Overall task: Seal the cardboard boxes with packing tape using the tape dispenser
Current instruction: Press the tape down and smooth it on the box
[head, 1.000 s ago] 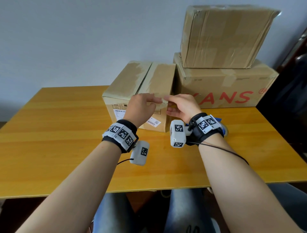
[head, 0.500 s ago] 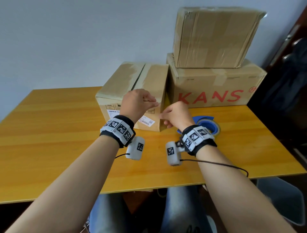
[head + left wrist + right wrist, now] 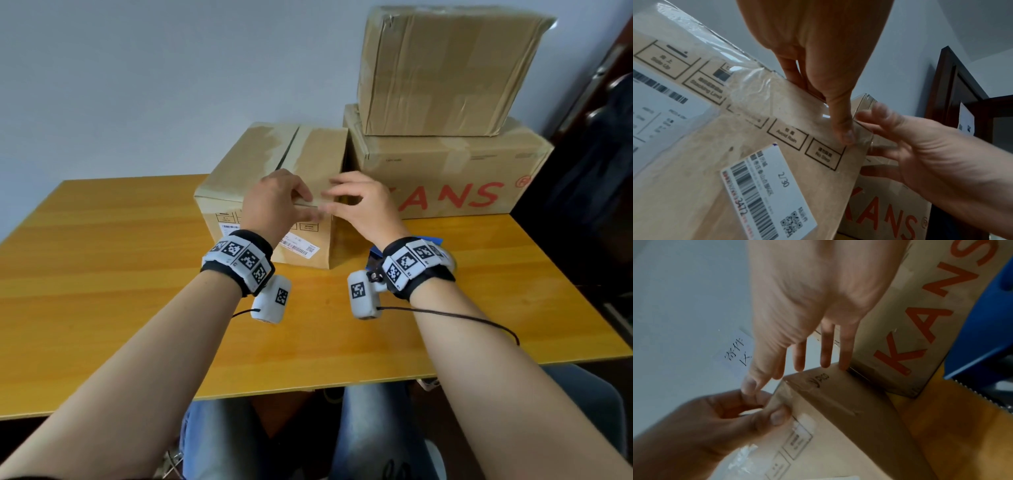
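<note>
The right grip point(image 3: 363, 205), fingers straight, was raised from beside the tape dispenser point(image 3: 972, 321) back to the near top corner of the small box point(image 3: 274, 161); packing tape point(image 3: 863, 113) was pinched there by the left grip point(image 3: 274, 202); bare table point(image 3: 102, 274) extended leftward

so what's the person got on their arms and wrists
No sleeves, forearms bare. Each wrist carries a black wristband faced with white tiles printed with black square markers. A rounded white pod with one marker hangs beside each band, trailing a thin black cable.
</note>
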The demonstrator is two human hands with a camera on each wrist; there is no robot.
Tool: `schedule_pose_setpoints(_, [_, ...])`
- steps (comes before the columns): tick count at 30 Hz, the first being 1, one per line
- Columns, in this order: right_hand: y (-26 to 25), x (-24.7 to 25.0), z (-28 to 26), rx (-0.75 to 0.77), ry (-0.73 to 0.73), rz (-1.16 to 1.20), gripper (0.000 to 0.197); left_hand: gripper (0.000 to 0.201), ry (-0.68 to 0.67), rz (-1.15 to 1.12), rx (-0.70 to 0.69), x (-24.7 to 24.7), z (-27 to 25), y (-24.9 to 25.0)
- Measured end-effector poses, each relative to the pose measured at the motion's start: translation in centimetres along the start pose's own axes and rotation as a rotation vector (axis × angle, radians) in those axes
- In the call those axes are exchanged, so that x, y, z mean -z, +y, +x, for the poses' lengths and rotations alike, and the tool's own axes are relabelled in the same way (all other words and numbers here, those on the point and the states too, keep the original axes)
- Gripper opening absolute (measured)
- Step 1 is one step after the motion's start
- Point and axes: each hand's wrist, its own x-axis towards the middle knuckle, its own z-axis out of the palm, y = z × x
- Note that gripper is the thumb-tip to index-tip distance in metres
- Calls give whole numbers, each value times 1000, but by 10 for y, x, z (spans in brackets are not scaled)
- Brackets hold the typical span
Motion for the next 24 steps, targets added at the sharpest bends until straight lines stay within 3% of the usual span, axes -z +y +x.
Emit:
schedule_pose_setpoints(3, [7, -1, 3, -52, -90, 49, 24, 36, -33, 25, -11, 1, -2, -2])
schedule_pose_setpoints(11, [7, 5, 6, -61, -162, 96, 24, 28, -212, -138, 27, 32, 6, -6])
schedule_pose_setpoints(17, [14, 14, 1, -97, -150, 132, 6, 39, -82, 45, 61, 18, 3, -7])
schedule_pose_setpoints(21, [12, -1, 5, -60, -34, 132, 37, 39, 0, 178, 35, 10, -2, -4])
schedule_pose_setpoints(24, [16, -6, 5, -25, -24, 164, 33, 37, 12, 147, 29, 10, -5, -7])
